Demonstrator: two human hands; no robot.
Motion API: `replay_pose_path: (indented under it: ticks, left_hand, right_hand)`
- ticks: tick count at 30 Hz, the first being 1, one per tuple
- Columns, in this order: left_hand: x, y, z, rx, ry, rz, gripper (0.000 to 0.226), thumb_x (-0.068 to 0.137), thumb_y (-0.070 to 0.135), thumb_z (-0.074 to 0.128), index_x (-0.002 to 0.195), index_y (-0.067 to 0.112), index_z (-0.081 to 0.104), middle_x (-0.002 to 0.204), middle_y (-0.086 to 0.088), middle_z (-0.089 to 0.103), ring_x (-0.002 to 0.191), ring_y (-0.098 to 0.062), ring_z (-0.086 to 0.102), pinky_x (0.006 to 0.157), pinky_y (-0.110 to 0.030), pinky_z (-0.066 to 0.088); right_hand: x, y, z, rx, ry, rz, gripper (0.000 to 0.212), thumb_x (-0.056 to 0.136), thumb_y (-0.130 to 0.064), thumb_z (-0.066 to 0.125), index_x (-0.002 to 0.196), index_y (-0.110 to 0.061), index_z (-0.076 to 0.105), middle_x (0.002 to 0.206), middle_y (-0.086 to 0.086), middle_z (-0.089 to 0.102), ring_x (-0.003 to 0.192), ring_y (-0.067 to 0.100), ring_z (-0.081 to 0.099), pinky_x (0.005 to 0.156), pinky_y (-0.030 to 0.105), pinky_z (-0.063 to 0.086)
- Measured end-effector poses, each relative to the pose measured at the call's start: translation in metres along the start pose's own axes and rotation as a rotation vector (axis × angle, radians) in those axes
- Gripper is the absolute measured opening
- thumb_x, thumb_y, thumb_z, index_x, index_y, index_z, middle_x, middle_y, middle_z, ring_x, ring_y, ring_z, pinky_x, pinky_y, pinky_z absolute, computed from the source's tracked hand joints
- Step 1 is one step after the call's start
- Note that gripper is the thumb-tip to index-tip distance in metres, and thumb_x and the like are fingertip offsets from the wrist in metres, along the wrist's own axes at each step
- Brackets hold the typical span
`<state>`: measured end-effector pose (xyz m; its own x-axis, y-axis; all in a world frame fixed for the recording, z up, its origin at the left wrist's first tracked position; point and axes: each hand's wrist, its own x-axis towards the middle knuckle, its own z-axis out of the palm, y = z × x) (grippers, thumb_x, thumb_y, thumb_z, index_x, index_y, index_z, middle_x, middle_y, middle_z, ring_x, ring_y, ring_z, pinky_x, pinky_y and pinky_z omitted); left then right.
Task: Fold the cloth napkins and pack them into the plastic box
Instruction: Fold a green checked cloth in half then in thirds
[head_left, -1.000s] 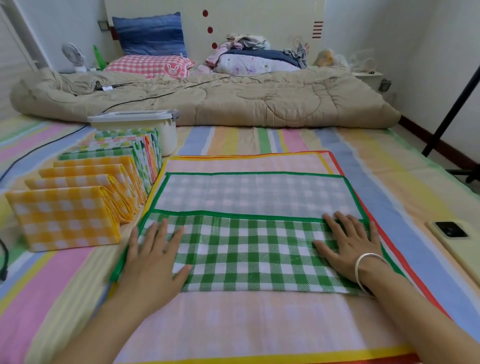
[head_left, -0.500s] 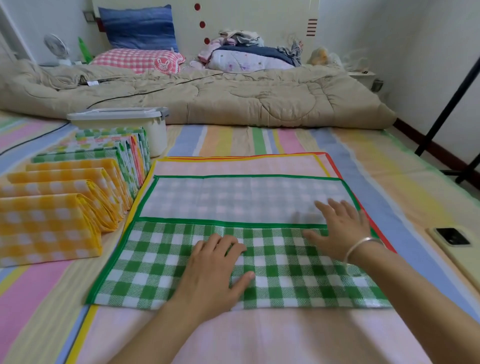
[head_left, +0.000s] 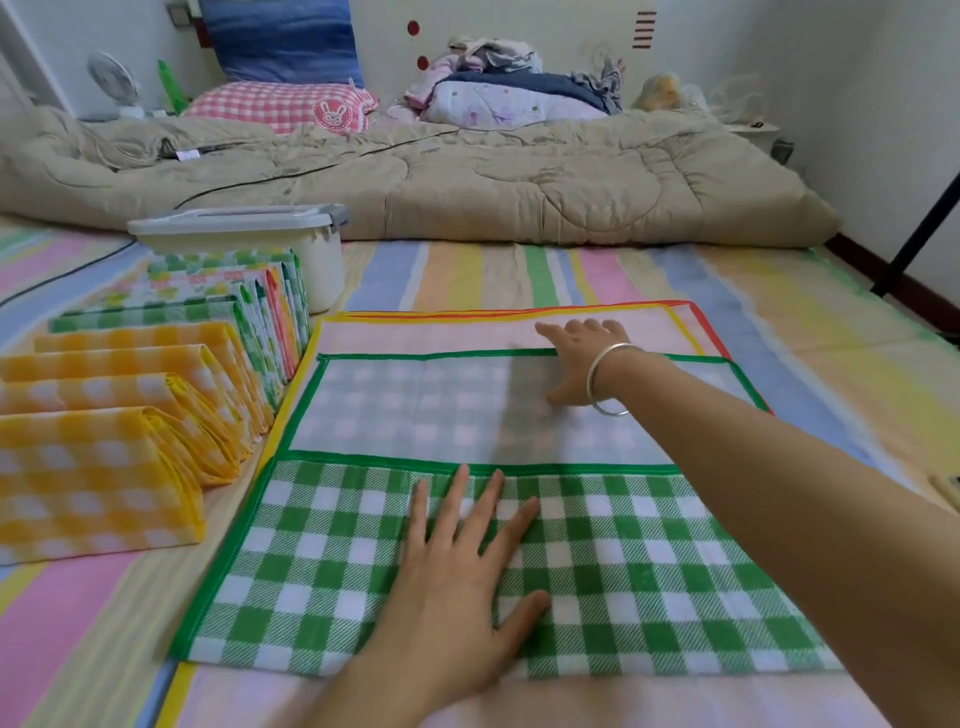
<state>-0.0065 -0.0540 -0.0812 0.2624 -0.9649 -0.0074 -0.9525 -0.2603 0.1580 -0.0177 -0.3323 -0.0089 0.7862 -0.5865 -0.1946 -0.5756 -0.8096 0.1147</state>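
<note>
A green checked napkin (head_left: 332, 566) lies spread on the bed, its near part folded up over its pale underside (head_left: 415, 410). Under it lie more flat napkins with yellow and red edges (head_left: 441, 330). My left hand (head_left: 457, 582) rests flat on the folded green part, fingers spread. My right hand (head_left: 582, 353), with a silver bangle on its wrist, lies open at the napkin's far edge. A row of folded napkins, yellow ones (head_left: 98, 483) in front and green and pink ones (head_left: 249, 296) behind, stands to the left. The lidded white plastic box (head_left: 270, 244) stands behind that row.
A beige quilt (head_left: 493, 182) lies across the bed beyond the napkins, with pillows and clothes behind it. A dark cable (head_left: 57, 283) runs along the left. A black stand leg (head_left: 914, 239) rises at the right. The corner of a phone (head_left: 950, 488) shows at the right edge.
My left hand slid from the napkin's left end to the middle of the folded part. My right hand moved forward from the fold to the far edge. The camera moved closer.
</note>
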Motion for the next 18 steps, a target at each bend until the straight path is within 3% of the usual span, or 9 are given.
replay_pose_path:
  ticks: [3,6,10,13,14,16,17,18]
  left_hand:
    - [0.002,-0.002,0.001,-0.003,0.033,-0.001,0.078,0.085,0.079,-0.004,0.156,0.047,-0.006,0.165,0.008,-0.018,0.146,-0.021,-0.034,0.117,-0.056,-0.016]
    - [0.003,-0.003,0.005,0.019,0.001,-0.011,0.075,0.09,0.076,0.009,0.156,0.044,-0.006,0.164,0.008,-0.02,0.146,-0.021,-0.033,0.118,-0.056,-0.016]
    - [0.003,-0.002,0.003,0.017,0.006,-0.017,0.079,0.088,0.079,0.003,0.157,0.042,-0.005,0.165,0.007,-0.018,0.148,-0.022,-0.031,0.118,-0.055,-0.017]
    - [0.002,-0.002,0.002,-0.016,0.021,-0.008,0.084,0.082,0.08,-0.002,0.157,0.042,-0.002,0.165,0.006,-0.014,0.15,-0.025,-0.026,0.118,-0.056,-0.015]
    - [0.003,-0.003,0.004,-0.027,0.037,-0.008,0.082,0.085,0.08,0.003,0.158,0.042,0.006,0.167,0.004,-0.005,0.152,-0.027,-0.017,0.119,-0.058,-0.01]
    - [0.002,-0.002,0.001,-0.065,0.121,0.014,0.07,0.092,0.073,0.028,0.15,0.034,0.039,0.158,-0.002,0.037,0.148,-0.032,0.025,0.119,-0.06,0.018]
    - [0.0,0.0,0.0,-0.078,0.229,0.05,0.059,0.091,0.065,0.041,0.134,0.029,0.057,0.135,-0.001,0.06,0.129,-0.028,0.051,0.108,-0.051,0.04]
    - [-0.004,0.002,0.0,-0.091,0.366,0.079,0.042,0.089,0.055,0.048,0.111,0.025,0.067,0.104,0.002,0.07,0.099,-0.023,0.065,0.086,-0.036,0.053]
  right_hand:
    - [-0.005,0.0,-0.013,-0.059,0.152,0.002,0.066,0.089,-0.047,0.057,0.146,-0.025,0.034,0.142,0.004,0.049,0.132,0.027,0.037,0.107,0.039,0.027]
    - [-0.033,-0.003,-0.031,0.08,0.387,-0.009,0.029,0.094,-0.032,0.053,0.121,-0.023,0.06,0.115,0.003,0.065,0.111,0.026,0.05,0.086,0.034,0.034]
    - [-0.104,-0.009,-0.036,0.31,0.587,-0.115,0.013,0.092,-0.026,0.059,0.095,-0.017,0.068,0.094,0.004,0.067,0.091,0.026,0.056,0.072,0.036,0.044]
    - [-0.164,-0.017,-0.014,0.325,0.73,-0.201,0.004,0.086,-0.022,0.068,0.084,-0.019,0.068,0.078,-0.004,0.062,0.075,0.022,0.055,0.058,0.038,0.048]
    - [-0.18,-0.022,-0.004,0.319,0.739,-0.21,0.005,0.083,-0.021,0.071,0.081,-0.02,0.067,0.074,-0.006,0.06,0.07,0.019,0.054,0.053,0.036,0.048]
    - [-0.203,-0.032,0.02,0.311,0.728,-0.202,0.01,0.078,-0.019,0.076,0.078,-0.021,0.067,0.07,-0.008,0.058,0.065,0.017,0.052,0.047,0.033,0.046]
    - [-0.211,-0.036,0.033,0.309,0.725,-0.203,0.013,0.074,-0.018,0.079,0.077,-0.022,0.067,0.07,-0.008,0.058,0.065,0.017,0.053,0.045,0.031,0.045]
    - [-0.216,-0.039,0.045,0.313,0.725,-0.207,0.017,0.071,-0.016,0.082,0.077,-0.022,0.067,0.07,-0.008,0.059,0.065,0.018,0.054,0.044,0.031,0.045]
